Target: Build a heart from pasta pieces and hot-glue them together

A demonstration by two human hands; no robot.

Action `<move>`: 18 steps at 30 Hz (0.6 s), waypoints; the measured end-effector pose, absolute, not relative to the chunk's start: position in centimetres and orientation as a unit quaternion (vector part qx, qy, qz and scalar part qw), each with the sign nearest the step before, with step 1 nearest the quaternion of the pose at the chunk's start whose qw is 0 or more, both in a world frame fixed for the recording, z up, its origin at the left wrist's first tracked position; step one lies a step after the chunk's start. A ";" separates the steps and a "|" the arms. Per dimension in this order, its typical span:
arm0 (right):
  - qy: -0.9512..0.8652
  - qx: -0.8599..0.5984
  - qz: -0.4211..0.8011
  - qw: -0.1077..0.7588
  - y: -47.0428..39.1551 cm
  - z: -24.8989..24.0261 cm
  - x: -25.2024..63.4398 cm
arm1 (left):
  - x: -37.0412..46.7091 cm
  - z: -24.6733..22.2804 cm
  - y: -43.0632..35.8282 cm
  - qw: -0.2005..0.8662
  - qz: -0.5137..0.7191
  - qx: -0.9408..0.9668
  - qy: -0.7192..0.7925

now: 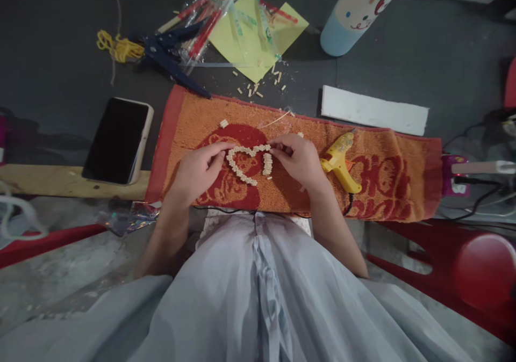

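On the orange towel (290,190) lies a heart-shaped outline (233,163) made of small pale wooden pieces, with a gap at its lower right. My left hand (199,171) pinches the upper left edge of the outline between thumb and fingers. The fingertips of my right hand (298,158) are closed on the outline's upper right end. A short separate strip of the same pieces (267,165) lies just below that end. To the right of my right hand rests a yellow glue gun (341,163).
Beyond the towel are blue pliers (167,61), yellow cord (121,48), plastic-wrapped sticks (205,31), yellow-green paper (229,42) and scattered wooden bits (259,94). A phone (116,140) lies left, a white strip (374,109) right, and a bottle (349,21) at the back.
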State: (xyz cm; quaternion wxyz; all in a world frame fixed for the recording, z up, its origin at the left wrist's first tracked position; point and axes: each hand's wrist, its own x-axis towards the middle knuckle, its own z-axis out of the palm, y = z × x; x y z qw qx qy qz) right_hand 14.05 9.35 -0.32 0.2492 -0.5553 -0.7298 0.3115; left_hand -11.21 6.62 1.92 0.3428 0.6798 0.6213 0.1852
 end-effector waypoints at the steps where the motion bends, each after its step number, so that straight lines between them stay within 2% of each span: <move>1: -0.730 -0.554 0.312 0.252 9.3 -0.3 14.1 | -11.2 1.9 6.6 0.345 0.185 0.679 0.621; 18: -0.733 -0.549 0.307 0.259 9.3 -0.5 14.2 | -11.8 1.5 6.1 0.339 0.200 0.672 0.628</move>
